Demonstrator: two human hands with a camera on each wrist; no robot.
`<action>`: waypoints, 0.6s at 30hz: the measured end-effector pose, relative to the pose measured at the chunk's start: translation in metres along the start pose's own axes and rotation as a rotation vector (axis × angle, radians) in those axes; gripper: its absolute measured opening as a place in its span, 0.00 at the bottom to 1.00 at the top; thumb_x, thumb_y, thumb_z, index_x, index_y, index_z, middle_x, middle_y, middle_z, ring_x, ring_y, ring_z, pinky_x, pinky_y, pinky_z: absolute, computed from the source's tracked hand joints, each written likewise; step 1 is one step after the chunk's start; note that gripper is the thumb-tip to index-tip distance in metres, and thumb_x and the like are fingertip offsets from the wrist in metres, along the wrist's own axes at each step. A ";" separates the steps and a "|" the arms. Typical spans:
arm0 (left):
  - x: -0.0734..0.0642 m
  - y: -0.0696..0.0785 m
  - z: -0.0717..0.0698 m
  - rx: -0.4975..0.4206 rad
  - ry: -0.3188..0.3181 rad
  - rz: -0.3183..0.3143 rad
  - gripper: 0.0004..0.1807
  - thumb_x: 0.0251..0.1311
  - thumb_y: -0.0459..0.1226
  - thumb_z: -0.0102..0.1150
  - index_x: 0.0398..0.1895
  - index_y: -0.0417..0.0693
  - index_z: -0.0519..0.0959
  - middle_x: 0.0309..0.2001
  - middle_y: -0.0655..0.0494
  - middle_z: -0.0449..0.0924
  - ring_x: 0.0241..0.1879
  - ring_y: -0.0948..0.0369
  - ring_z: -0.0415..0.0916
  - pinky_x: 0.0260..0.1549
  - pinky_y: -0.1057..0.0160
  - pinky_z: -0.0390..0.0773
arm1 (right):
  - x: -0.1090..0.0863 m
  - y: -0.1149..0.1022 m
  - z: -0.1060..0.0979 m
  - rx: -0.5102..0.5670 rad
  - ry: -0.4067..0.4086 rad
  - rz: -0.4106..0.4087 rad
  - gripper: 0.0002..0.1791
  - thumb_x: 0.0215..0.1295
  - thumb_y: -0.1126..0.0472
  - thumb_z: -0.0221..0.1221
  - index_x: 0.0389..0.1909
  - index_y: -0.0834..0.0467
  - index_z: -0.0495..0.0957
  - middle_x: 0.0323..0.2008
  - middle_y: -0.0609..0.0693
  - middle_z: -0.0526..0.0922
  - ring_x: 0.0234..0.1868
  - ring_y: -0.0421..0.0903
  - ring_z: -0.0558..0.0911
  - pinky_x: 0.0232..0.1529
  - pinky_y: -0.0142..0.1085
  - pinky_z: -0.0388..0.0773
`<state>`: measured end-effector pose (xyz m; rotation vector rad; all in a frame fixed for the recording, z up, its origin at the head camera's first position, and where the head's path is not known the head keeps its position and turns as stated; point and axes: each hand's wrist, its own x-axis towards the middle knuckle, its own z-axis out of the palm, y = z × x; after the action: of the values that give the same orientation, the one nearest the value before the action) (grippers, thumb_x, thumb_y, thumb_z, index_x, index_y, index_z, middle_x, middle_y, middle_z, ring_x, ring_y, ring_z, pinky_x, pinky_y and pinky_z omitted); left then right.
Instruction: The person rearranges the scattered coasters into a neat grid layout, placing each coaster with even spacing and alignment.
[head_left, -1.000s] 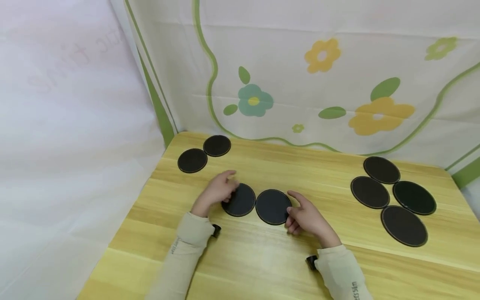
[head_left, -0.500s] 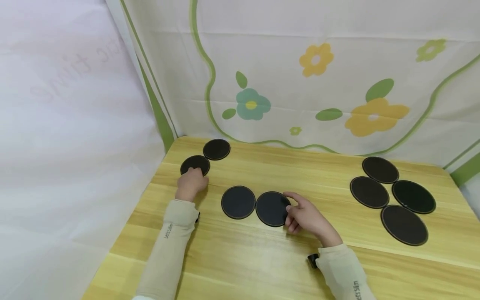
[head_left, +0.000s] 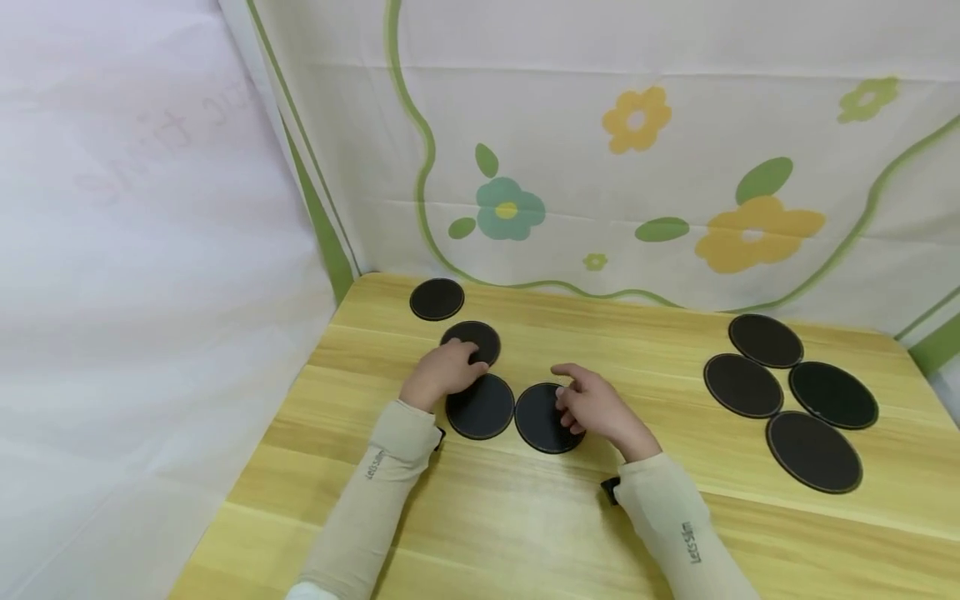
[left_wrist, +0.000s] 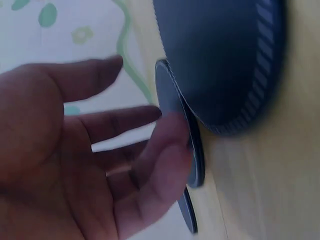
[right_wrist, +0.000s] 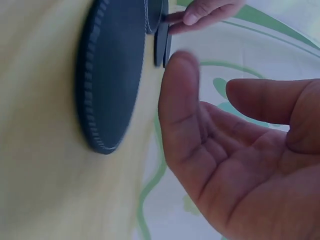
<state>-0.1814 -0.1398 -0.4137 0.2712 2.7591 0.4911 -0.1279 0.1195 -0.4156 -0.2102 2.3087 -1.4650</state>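
Note:
My left hand (head_left: 441,372) lies over a round black coaster (head_left: 481,335), its fingertips on the disc with fingers fairly straight. The left wrist view has those fingers at the face of that coaster (left_wrist: 170,90), a larger-looking disc in front of it. Just below it on the table is a second black coaster (head_left: 480,410), side by side with a third coaster (head_left: 536,423). Over this third one hovers my right hand (head_left: 596,407), index finger extended and the others loosely bent. In the right wrist view the right hand (right_wrist: 240,145) stays apart from the nearest coaster (right_wrist: 110,75) and holds nothing.
One black coaster (head_left: 437,299) lies near the back left corner of the wooden table (head_left: 487,517). Several more, including a front coaster (head_left: 814,452), form a cluster at the right. A white flowered cloth (head_left: 570,183) hangs behind the table.
My left hand reached to the back left, then brought one coaster rightward to just above the middle pair. My right hand has lifted and shifted slightly left over the right middle coaster.

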 end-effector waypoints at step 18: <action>0.036 0.025 0.001 -0.279 -0.160 0.223 0.26 0.77 0.36 0.49 0.76 0.47 0.66 0.41 0.43 0.83 0.27 0.55 0.77 0.35 0.59 0.76 | 0.074 -0.015 -0.010 -0.328 0.067 0.002 0.25 0.75 0.65 0.49 0.70 0.72 0.66 0.64 0.70 0.72 0.55 0.63 0.77 0.55 0.53 0.74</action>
<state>-0.2116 -0.1075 -0.4160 0.5274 2.4789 0.8625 -0.2005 0.0960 -0.4167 -0.2525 2.5931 -1.0984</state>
